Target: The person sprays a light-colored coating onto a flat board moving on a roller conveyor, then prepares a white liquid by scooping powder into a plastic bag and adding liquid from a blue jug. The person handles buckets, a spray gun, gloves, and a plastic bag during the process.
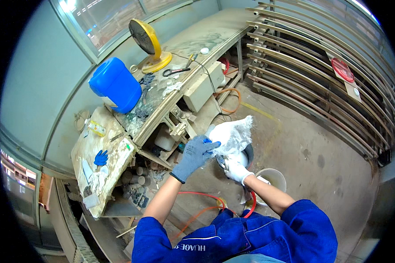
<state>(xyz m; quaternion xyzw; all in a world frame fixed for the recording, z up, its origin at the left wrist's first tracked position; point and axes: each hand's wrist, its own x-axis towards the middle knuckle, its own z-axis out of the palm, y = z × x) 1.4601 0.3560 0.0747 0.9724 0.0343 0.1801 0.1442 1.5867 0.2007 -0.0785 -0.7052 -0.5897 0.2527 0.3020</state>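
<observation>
My left hand (195, 154), in a grey glove with blue-coated fingers, is closed on a white mesh cloth (233, 135). The cloth is bunched and frayed at its upper edge, and it looks wet with something white. Below it my right hand (237, 170), in a white glove, is closed around the lower part of the cloth; its fingertips are partly hidden. Both hands are over a dark bucket (249, 154) with white liquid in it. Just right of my right forearm stands a pale bucket (277, 179), whose inside is partly covered by the arm.
A long workbench (197, 41) on the left carries a yellow fan (156, 48), a blue jerrycan (116, 85) and pliers (175, 72). A blue glove (101, 158) lies on a stained side table (114, 164). Red hoses (197, 193) run near my feet. A slatted rack (307, 83) stands at the right.
</observation>
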